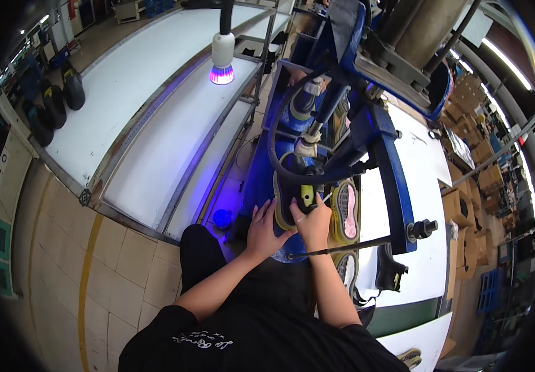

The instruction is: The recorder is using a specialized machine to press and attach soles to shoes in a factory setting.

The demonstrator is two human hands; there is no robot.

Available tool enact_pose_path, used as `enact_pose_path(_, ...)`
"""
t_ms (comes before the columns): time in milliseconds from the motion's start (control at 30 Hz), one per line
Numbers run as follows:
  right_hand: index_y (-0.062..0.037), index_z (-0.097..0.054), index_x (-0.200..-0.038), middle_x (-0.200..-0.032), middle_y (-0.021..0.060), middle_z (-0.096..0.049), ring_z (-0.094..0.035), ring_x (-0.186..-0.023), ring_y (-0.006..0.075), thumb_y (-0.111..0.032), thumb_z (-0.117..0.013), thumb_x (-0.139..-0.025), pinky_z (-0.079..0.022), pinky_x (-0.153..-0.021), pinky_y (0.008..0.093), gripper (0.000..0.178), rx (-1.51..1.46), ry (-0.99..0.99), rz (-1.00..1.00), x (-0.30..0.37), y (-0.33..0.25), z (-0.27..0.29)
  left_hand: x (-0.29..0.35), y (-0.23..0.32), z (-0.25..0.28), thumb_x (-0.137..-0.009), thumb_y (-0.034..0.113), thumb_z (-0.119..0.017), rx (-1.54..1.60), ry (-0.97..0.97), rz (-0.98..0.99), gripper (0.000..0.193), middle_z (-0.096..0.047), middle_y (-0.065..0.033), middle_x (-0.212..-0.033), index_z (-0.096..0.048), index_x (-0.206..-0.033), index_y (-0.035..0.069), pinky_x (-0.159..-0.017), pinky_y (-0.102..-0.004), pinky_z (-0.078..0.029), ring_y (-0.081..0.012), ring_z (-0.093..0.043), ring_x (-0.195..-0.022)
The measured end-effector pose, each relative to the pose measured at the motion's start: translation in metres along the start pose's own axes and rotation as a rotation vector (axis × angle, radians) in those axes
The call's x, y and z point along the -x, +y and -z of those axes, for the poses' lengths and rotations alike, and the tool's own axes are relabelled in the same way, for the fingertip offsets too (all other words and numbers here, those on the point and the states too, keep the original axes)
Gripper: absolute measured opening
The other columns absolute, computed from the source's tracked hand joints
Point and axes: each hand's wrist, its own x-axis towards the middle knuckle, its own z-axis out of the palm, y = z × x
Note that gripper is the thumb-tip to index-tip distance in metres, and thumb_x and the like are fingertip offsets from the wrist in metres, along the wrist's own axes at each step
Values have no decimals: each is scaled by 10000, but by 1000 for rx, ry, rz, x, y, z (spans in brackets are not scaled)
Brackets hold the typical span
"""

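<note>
A dark shoe [285, 201] with a pale sole edge sits in the blue press machine [256, 186], under its metal ram [307, 144]. My left hand [265, 234] cups the shoe's near left side, fingers along the sole edge and thumb at the near end. Close beside it, my right hand [312, 224] grips the right side of the shoe, its thumb on the upper. A yellow-green patch [307, 194] shows just beyond the right fingers. By the right index finger is a thin white stick-like thing [327, 198]; whether I hold it cannot be made out.
To the right, soles [345, 208] stand along a white table [372, 186], beside the machine's blue arm [392, 180]. A thin dark rod [354, 246] crosses above my right forearm. At left, a lit purple lamp [222, 69] hangs over a white conveyor [156, 146]. Cardboard boxes [465, 211] stand far right.
</note>
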Motion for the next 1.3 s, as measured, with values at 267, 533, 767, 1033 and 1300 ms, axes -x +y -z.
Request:
enact_pose_path(267,80,-707,-1047,-831,239,-756,-765,-777,379,-217,-819,-838,-595,-702,391,380,90,-39,13,3,-3,0,1,-1,1,-820,457,-849,1,-20,4,950,-574,-260,-1461,-433,-1505,-53,-1227,-590,-292,-429,-483,-1429)
enact_pose_path(533,56,-665,-1194,-815,285,-716,-721,-785,458,-322,-832,-836,-584,-681,486,547,107,51,19,8,25,-18,0,-8,-1,-821,433,-856,-21,-71,-24,948,-560,-248,-1487,-423,-1514,-46,-1224,-588,-303,-421,-481,-1435)
enact_pose_path(767,130,-344,-1565,-1455,224,-615,-591,-1344,219,-242,-851,-909,-494,-1090,328,909,-301,-340,-64,10,99,5,-16,-25,3,-961,364,-734,144,16,-21,709,-587,-232,-1468,-487,-1493,-33,-1148,-515,-404,-425,-549,-1355)
enact_pose_path(1033,175,-477,-1428,-1272,351,-664,-674,-1217,410,-394,-893,-820,-542,-1013,383,931,18,-402,-223,17,13,42,-198,-59,-32,-1019,212,-620,185,-109,-141,373,-683,-240,-1323,-651,-1324,-1,-1057,-448,-484,-405,-626,-1265)
enact_pose_path(1300,121,-451,-1272,-945,376,-672,-648,-977,572,-174,-762,-904,-545,-914,559,564,175,-104,161,35,40,-17,-257,-127,-46,-958,290,-671,264,-376,-305,472,-717,-255,-1213,-634,-1351,33,-986,-428,-508,-420,-663,-1201)
